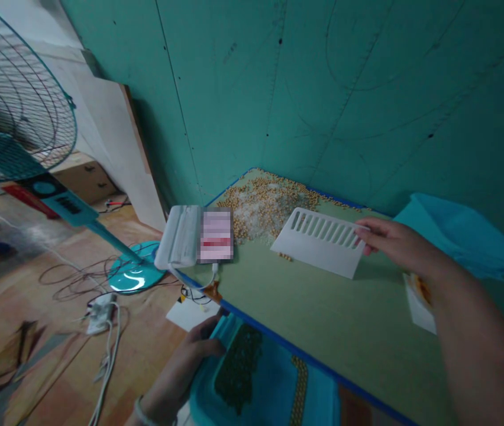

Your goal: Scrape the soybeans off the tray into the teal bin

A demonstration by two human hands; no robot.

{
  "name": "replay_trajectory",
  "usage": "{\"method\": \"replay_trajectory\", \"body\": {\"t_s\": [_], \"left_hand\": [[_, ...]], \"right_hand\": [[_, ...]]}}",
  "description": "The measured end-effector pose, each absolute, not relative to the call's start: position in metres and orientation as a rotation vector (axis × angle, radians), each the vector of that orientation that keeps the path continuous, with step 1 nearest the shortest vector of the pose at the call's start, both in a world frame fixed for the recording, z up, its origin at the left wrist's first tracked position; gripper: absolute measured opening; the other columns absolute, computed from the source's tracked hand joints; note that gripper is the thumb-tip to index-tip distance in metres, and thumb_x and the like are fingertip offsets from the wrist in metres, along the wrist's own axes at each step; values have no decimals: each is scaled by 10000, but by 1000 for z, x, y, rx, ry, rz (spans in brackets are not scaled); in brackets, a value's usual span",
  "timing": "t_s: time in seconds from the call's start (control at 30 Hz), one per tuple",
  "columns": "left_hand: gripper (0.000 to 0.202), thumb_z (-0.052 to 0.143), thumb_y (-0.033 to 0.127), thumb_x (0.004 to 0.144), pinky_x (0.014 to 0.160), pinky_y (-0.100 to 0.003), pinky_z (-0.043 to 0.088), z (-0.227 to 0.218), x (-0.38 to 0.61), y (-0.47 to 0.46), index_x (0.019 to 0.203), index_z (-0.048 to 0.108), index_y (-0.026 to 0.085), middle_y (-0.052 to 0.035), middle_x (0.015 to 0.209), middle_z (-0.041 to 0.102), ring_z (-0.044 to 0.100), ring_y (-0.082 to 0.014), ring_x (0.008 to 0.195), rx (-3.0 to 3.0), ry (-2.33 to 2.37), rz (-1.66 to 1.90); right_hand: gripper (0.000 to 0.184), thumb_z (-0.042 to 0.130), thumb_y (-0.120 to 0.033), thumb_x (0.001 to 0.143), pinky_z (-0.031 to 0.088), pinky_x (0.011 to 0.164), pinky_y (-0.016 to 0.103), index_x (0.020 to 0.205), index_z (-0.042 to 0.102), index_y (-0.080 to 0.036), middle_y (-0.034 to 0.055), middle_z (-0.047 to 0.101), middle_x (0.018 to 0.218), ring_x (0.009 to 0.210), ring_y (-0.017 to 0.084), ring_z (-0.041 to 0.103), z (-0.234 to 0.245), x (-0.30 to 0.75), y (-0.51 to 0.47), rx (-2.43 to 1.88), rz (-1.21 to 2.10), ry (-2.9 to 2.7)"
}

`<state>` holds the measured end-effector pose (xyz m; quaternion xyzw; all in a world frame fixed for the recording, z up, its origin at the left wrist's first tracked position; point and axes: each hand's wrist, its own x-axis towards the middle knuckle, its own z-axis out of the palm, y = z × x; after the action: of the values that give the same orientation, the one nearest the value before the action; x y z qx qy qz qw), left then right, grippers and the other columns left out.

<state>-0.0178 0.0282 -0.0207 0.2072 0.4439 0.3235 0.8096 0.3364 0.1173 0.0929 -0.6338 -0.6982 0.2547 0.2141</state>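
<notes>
My right hand [378, 235] is closed on the corner of a white slotted plastic plate [323, 248], tilted over the board. A few small tan grains [284, 256] lie at the plate's lower left edge. Beyond it is a heap of tan, bean-like grains mixed with whitish bits [270, 204]. Below the board's front edge, my left hand [203, 346] grips the rim of a blue plastic tub [274, 387]. Inside the tub are a dark green mass [241, 367] and a strip of tan grains [299, 390]; part of the tub lies under the board.
A phone [216, 234] and a white device [178, 236] with a cable sit at the green board's [323, 319] left edge. Blue cloth [460, 236] is at right. A standing fan [70, 207] and power strip [101, 313] are on the floor. A green wall [305, 89] rises behind.
</notes>
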Motion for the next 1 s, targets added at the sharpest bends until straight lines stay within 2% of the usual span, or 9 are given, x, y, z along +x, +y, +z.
{"method": "replay_trajectory", "body": {"t_s": [0.5,0.73,1.0], "left_hand": [[441,536,10,495,663,-324,481,-13,-14,28,894,633,171,-12,747,711,625,-257,799,463,971,693],[471,542,1,506,634,-321,491,-10,-12,30,941,615,169,-15,726,717,635,-253,779,449,981,678],[464,544,13,524,673,-354,486,-13,-13,29,958,597,170,-28,772,718,635,-270,798,426,966,693]], "right_hand": [[229,403,-373,786,414,546,261,839,538,-196,33,591,733,553,125,507,88,337,120,-1829,778,-1888],[270,415,-350,779,414,518,261,971,538,-204,39,600,756,529,121,502,86,334,121,-1834,739,-1833],[293,403,-341,778,417,508,270,1011,531,-216,30,590,710,524,134,507,78,336,126,-1836,768,-1872]]}}
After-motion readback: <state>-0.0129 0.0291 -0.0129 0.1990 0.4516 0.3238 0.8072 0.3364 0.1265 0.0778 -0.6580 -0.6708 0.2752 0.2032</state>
